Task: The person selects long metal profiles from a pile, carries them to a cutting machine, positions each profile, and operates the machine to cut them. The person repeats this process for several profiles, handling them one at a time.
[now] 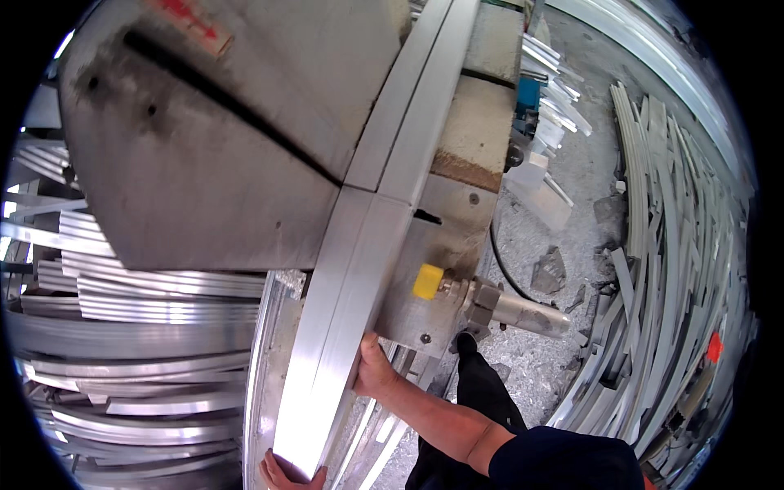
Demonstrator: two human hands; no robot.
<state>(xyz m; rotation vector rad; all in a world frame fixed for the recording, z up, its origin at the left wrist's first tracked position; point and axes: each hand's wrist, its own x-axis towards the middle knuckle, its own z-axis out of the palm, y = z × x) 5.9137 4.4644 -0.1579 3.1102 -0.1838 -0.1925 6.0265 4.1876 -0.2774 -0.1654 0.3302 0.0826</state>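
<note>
A pair of long silver aluminium profiles [339,286] lies side by side along the metal machine table [229,220]. A thin line crosses them where the table's dark slot meets their edge. My right hand [376,371] grips the near length from its right side, thumb up against the edge and the other fingers hidden. At the lower edge of the view, my left hand [290,474] is closed around the near end, with fingers on one side and thumb on the other. Beside the profiles, a clamp with a yellow tip [428,281] points at them without visibly touching.
Stacked aluminium profiles [163,335] fill the left side. Long strips [661,269] lie in a heap on the right floor, with short offcuts [555,90] behind the machine. A black hose [504,265] hangs by the clamp. Debris covers the floor [531,220].
</note>
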